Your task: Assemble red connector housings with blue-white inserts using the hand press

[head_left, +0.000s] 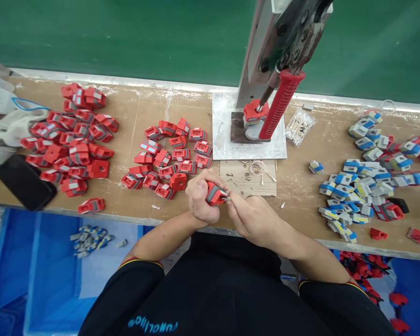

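My left hand [203,196] is closed around a red and grey plastic part [215,193], held just above the table's front edge. Against the right end of that part, my right hand [254,217] pinches a thin pale-tipped stick [226,199]. It resembles a cotton swab, but my fingers cover most of it. Left of my hands, several similar red and grey parts [179,155] lie in a loose group. A cardboard piece [233,182] in front of the press carries cotton swabs [262,178] and a small clear ring.
A lever press [285,102] with a red handle stands on a metal plate [224,147], a red part beneath it. Bagged swabs [300,126] lie beside it. More red parts [77,144], a black phone [26,182] and blue-white parts [357,186] occupy the sides. Blue bins [52,275] sit below.
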A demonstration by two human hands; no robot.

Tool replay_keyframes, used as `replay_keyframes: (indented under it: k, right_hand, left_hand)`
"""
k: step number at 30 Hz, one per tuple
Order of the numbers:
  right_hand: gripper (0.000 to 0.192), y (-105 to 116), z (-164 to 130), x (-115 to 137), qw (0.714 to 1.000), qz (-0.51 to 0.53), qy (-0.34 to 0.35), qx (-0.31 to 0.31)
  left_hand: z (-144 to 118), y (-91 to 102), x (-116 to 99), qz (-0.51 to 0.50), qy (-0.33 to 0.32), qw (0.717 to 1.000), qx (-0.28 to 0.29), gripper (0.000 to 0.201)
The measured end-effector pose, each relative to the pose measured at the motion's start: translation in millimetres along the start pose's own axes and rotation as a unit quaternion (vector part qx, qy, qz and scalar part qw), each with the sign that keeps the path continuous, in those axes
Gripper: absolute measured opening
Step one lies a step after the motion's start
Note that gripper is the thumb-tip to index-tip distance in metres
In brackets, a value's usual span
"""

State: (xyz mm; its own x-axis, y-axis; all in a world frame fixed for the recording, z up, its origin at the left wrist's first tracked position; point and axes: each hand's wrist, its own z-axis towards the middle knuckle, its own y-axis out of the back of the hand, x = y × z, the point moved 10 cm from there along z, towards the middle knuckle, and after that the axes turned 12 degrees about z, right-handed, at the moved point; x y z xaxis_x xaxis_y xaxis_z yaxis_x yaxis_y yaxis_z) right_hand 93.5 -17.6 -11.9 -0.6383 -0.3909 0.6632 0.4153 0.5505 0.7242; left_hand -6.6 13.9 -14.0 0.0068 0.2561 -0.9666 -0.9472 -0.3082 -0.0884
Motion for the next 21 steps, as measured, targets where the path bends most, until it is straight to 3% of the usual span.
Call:
replay_keyframes:
  k: [3,7,11,21]
  right_hand:
    - [0.04,0,0,1,1.0,-0.007,0.014,-0.005]
    - [0.041,0,0,1,0.999,-0.046,0.009,0.012]
    - [0.04,0,0,1,0.997,-0.072,0.011,0.03]
    - [0.036,-2,-1,-3,0.99,-0.108,-0.011,0.087]
  left_hand:
    - [0,1.2,0,-0.02,0.006,1.0,-0.018,0.046]
    - [1,-5.2,4,-0.027,0.034,0.999,0.016,0.045]
    - [1,-8.8,3,-0.026,0.031,0.998,0.042,0.044]
    - [-1,-11.8,-3,-0.014,0.019,0.999,0.041,0.044]
